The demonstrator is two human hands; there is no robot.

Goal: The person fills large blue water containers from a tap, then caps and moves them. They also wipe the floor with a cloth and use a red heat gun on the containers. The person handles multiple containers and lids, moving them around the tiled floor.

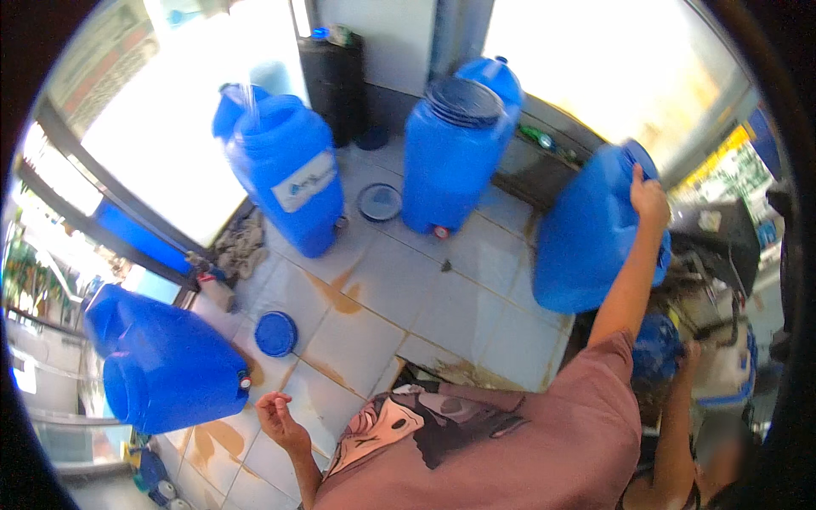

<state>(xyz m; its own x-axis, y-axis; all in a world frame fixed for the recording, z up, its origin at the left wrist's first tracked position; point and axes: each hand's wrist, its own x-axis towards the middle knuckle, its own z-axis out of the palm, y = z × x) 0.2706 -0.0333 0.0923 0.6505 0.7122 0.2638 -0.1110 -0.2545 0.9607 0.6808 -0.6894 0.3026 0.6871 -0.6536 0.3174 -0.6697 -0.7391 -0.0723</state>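
Observation:
My right hand is on the capped top of a blue plastic water container at the right, its fingers around the neck and cap. My left hand holds nothing, its fingers bent and partly apart, near an uncapped blue container with a spigot. Water streams into the mouth of another open blue container, which bears a label. A blue container with a dark lid stands at the centre back. A blue round cap lies on the tiles.
A second round lid lies on the tiled floor between two containers. A dark container stands at the back, and a crumpled cloth lies by the left frame. A co-worker's arm reaches to a round blue bottle at the right.

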